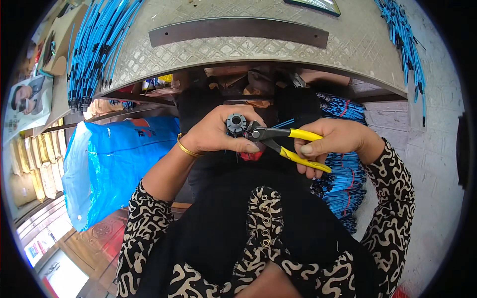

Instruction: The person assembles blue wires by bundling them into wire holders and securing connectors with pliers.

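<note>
In front of my lap, my left hand (pixel 221 130) is closed round a grey round part (pixel 236 122) with a toothed rim and a dark hole in its middle. What lies behind it in the fist is mostly hidden. A small red piece (pixel 251 156) shows below my left thumb. My right hand (pixel 330 144) grips cutting pliers (pixel 304 134) by their yellow handles, which stand apart. The pliers' dark head meets the left fist beside the grey part; its jaw tips are hard to make out. Thin blue cables (pixel 284 122) stick out behind the pliers.
A patterned table (pixel 238 52) spans the far side, bearing a long brown metal strip (pixel 238 32). Blue cables (pixel 102 52) lie at its left, and more cables (pixel 405 44) hang at its right. A blue bag (pixel 124 164) stands left; bundled cables (pixel 343 184) are stacked right.
</note>
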Available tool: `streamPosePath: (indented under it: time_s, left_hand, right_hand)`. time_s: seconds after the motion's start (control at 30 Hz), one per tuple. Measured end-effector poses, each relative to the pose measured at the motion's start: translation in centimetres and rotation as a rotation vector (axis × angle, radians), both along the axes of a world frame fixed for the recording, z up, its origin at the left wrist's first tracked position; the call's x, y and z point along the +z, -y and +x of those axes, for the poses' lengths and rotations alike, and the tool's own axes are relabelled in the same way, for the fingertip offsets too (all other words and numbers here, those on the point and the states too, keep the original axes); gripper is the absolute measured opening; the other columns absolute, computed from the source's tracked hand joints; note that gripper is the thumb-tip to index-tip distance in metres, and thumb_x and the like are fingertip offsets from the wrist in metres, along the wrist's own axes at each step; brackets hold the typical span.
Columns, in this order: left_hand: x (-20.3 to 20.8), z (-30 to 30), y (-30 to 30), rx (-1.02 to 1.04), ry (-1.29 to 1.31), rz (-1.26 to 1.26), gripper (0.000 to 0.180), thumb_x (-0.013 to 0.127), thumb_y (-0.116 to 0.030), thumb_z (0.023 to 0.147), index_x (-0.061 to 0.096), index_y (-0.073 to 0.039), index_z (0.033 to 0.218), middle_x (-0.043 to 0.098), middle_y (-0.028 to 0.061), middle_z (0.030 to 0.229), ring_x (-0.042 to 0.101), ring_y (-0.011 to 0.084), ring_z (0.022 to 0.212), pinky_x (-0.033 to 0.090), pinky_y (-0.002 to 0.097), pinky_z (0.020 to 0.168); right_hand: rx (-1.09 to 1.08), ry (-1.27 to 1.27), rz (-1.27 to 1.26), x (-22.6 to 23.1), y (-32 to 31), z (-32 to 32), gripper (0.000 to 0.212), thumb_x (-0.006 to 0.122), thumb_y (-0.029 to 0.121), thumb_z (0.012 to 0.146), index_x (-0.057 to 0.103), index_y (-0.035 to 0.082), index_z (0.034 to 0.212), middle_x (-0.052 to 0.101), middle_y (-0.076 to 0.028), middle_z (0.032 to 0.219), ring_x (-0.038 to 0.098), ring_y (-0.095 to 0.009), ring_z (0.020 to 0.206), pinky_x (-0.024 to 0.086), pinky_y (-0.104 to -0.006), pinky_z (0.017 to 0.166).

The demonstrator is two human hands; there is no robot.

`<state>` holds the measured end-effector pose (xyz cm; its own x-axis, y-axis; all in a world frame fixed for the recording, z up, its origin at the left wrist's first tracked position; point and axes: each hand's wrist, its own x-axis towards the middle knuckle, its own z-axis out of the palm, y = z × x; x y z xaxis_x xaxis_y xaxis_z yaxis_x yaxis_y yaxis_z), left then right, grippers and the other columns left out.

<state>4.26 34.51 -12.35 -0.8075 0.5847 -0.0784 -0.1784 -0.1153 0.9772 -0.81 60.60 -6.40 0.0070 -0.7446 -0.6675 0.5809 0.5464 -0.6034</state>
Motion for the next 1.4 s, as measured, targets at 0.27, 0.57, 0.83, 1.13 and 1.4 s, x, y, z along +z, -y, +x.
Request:
streamPosePath:
  time_s: [0.27, 0.57, 0.83, 1.13, 1.4]
  left_hand:
    - [0.4, 0.6, 0.8, -0.014, -0.063, -0.062, 0.028, 0.075, -0.01, 0.068, 0.061, -0.003, 0.091, 0.056, 0.0039, 0.081, 0.054, 0.0147, 0.077, 0.044, 0.0284, 0.071]
    - [-0.3, 1.3, 0.6, -0.014, -0.159, -0.04, 0.024, 0.073, -0.018, 0.073, 0.056, -0.005, 0.084, 0.057, -0.0021, 0.071, 0.051, 0.0045, 0.068, 0.043, 0.0231, 0.062]
    - [-0.4, 1.7, 0.4, 0.097, -0.224, -0.054, 0.027, 0.073, -0.024, 0.071, 0.056, -0.005, 0.08, 0.055, 0.0007, 0.07, 0.052, 0.0101, 0.068, 0.043, 0.0267, 0.062]
    - [-2.3, 0.5, 0.2, 0.294, -0.217, 0.044, 0.03, 0.072, -0.018, 0.066, 0.056, -0.004, 0.086, 0.057, 0.0029, 0.073, 0.054, 0.0128, 0.069, 0.045, 0.0271, 0.064]
    - [-3.6, 0.1, 1.2, 0.32, -0.077, -0.038, 0.036, 0.072, -0.02, 0.066, 0.057, -0.004, 0.095, 0.059, 0.0043, 0.082, 0.056, 0.0157, 0.074, 0.046, 0.0297, 0.068]
  right_hand:
    - [0.057, -0.096, 0.111, 0.8, 1.2, 1.6, 0.03, 0.049, 0.028, 0.092, 0.049, 0.002, 0.107, 0.062, -0.01, 0.085, 0.061, -0.016, 0.067, 0.051, -0.0279, 0.058]
    - [0.074, -0.175, 0.227, 2.3, 1.5, 2.5, 0.028, 0.048, 0.028, 0.092, 0.048, 0.002, 0.104, 0.058, -0.007, 0.078, 0.057, -0.014, 0.064, 0.048, -0.0266, 0.055]
    - [0.129, -0.479, 0.247, 3.9, 2.6, 2.9, 0.023, 0.053, 0.023, 0.088, 0.048, 0.001, 0.093, 0.057, -0.012, 0.075, 0.058, -0.021, 0.063, 0.047, -0.0305, 0.057]
    - [0.289, -0.939, 0.36, 0.3, 1.9, 0.6, 0.026, 0.049, 0.018, 0.091, 0.051, -0.003, 0.107, 0.055, -0.015, 0.086, 0.05, -0.02, 0.074, 0.044, -0.0299, 0.07]
    - [0.668, -1.471, 0.294, 1.7, 5.9, -0.4, 0.022, 0.059, 0.017, 0.082, 0.047, 0.0, 0.086, 0.054, -0.021, 0.073, 0.053, -0.036, 0.064, 0.044, -0.0386, 0.058]
